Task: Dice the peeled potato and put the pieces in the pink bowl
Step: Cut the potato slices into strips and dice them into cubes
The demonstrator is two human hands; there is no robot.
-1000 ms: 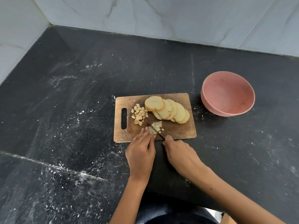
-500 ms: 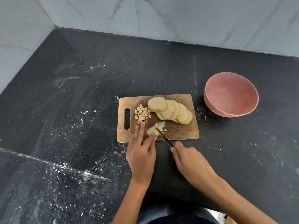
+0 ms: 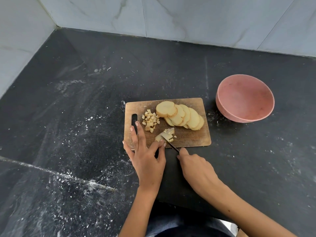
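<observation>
**Potato dicing, slice in work on wooden board**

Right hand (image 3: pixel 196 168): curled round the handle of a small knife (image 3: pixel 170 143), blade laid across a partly cut potato slice (image 3: pixel 165 135) at the board's near edge. Left hand (image 3: pixel 145 154): thumb and forefinger pinching the slice's near end, remaining fingers stretched flat on the wooden cutting board (image 3: pixel 188 139). Finished dice (image 3: pixel 150 120) are heaped far-left of the slice; uncut rounds (image 3: pixel 180 115) are fanned along the far right. Pink bowl (image 3: pixel 245 98), right of the board, holds nothing visible. Recommended: fingertips to be tucked back from the blade, cuts kept evenly spaced, the slice held flat.
</observation>
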